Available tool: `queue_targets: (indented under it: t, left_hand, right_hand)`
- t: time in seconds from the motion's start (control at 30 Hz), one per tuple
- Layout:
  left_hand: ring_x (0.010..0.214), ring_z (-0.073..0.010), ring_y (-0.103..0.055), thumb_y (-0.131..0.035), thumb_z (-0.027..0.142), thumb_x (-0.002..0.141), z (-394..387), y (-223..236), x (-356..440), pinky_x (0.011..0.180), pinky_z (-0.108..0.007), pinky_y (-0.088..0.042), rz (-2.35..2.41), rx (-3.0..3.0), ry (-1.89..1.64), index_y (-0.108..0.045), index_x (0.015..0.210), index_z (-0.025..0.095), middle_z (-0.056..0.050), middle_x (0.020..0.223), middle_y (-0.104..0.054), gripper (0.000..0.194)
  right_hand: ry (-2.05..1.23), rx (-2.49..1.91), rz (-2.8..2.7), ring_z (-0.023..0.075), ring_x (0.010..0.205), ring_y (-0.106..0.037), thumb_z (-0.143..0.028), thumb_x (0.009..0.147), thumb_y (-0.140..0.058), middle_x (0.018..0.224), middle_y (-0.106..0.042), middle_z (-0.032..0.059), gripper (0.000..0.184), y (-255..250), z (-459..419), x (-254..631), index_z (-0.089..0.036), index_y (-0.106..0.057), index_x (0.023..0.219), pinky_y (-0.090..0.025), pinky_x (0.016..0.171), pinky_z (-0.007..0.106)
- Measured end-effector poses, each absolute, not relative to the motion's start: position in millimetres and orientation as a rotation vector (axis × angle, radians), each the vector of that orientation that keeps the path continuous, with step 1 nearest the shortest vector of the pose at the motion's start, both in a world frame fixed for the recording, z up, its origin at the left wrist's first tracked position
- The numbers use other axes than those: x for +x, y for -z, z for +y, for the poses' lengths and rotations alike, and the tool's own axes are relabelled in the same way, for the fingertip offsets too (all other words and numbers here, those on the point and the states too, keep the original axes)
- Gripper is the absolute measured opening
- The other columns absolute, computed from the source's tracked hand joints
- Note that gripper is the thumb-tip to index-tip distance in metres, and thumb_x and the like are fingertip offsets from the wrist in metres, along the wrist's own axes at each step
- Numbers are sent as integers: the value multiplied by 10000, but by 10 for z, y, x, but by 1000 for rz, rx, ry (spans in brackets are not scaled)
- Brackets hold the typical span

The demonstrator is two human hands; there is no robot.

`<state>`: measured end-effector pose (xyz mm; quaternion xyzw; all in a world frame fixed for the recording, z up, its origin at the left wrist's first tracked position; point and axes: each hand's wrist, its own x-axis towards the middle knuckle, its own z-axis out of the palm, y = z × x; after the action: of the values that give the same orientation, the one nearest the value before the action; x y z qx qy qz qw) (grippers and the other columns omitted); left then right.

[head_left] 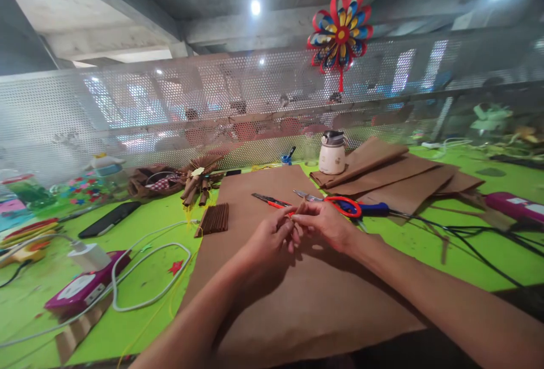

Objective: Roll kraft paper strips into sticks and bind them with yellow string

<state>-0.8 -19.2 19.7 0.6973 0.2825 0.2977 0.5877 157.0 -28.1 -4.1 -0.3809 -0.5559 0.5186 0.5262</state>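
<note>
My left hand [270, 234] and my right hand [331, 223] meet above a large sheet of brown paper [323, 306]. Fingertips of both hands are pinched together on a small piece of brown paper [301, 208], mostly hidden by the fingers. Just beyond them lie a slim pointed tool with red on its handle [272, 201] and a pair of scissors [342, 206] with red loops. A blue-handled tool with a black cord [374, 209] is right of the scissors. Left of my hands sits a block of pleated brown paper [215, 219].
Folded brown paper sheets [403, 173] and a white bottle [332, 153] stand at the back right. Rolled brown paper pieces [202, 182] are at the back left. A black phone [109, 219], a purple power strip [87, 284] and a looping white cable [148, 304] occupy the left.
</note>
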Motion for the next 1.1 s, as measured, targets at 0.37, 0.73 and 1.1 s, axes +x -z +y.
queue_targets:
  t: [0.37, 0.73, 1.1]
  left_hand:
    - [449, -67, -447, -559, 387, 807, -130, -137, -72, 424, -191, -318, 765, 1680, -692, -560, 801, 119, -12, 621, -594, 268]
    - [466, -55, -395, -551, 484, 784, -95, -100, -86, 429, -181, -246, 820, 1637, -649, -584, 759, 126, -5, 646, -572, 360]
    - [484, -66, -413, -539, 375, 784, -86, -120, -102, 451, -189, -255, 821, 1626, -645, -607, 774, 124, -9, 645, -575, 261]
  right_hand:
    - [-1215, -900, -1252, 75, 525, -458, -358, 660, -728, 636, -562, -29, 259, 16, -311, 1544, -145, -591, 716, -344, 513, 233]
    - [-1134, -894, -1213, 79, 504, -457, -364, 618, -745, 542, -540, -35, 267, -7, -283, 1565, -140, -600, 617, -371, 526, 245]
    - [-1158, -874, -1284, 122, 607, -565, -410, 674, -707, 646, -630, 26, 303, 50, -265, 1574, -117, -648, 717, -456, 588, 271]
